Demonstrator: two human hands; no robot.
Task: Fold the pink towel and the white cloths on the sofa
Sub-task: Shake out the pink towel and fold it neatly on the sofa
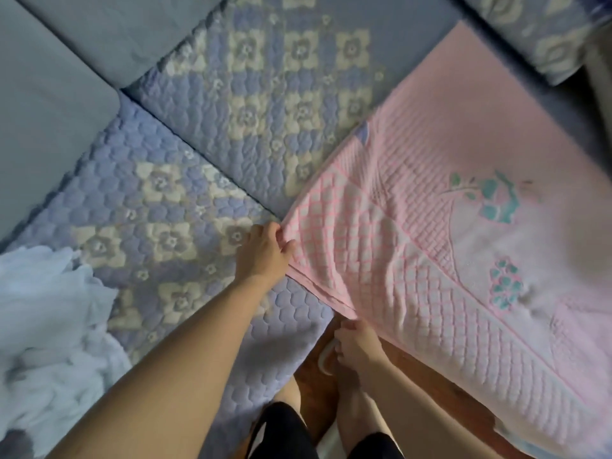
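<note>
The pink towel [430, 226], quilted with teal flower embroidery, lies spread over the right part of the sofa and hangs past the seat's front edge. My left hand [265, 253] pinches its left edge on the seat. My right hand [357, 342] grips the same edge lower down, at the corner by the sofa front. The towel's edge shows two layers between my hands. A crumpled heap of white cloths [49, 326] lies on the seat at the far left, apart from both hands.
The sofa [205, 160] has a quilted blue cover with cream flowers and plain blue back cushions [49, 111]. Below its front edge are a brown wooden floor [318, 409], my legs and a slipper [326, 356].
</note>
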